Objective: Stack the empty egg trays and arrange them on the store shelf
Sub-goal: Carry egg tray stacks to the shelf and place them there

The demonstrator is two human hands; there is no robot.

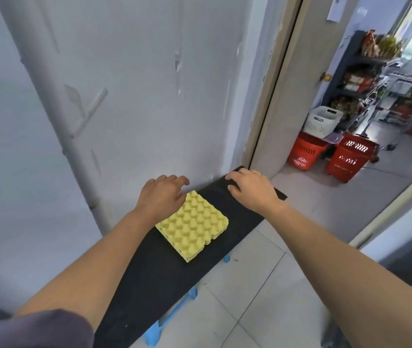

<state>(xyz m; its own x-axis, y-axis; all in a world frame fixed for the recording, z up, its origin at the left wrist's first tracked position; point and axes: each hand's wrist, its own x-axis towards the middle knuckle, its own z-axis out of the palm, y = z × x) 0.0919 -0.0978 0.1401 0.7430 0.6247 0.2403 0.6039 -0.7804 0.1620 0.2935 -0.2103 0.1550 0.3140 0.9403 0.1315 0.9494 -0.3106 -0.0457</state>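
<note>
- Stacked yellow egg trays (pixel 195 223) lie on the black shelf (pixel 149 285).
- Left hand (pixel 161 194), fingers loose, empty, at the stack's 11 o'clock corner.
- Right hand (pixel 250 189), loosely bent, empty, rests on the shelf at 1 o'clock.

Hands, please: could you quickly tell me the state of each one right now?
Left hand: open, at the far corner of the egg trays.
Right hand: open, fingers loosely bent over the shelf.

Yellow egg trays (pixel 193 222) on black shelf (pixel 147 285)
</note>
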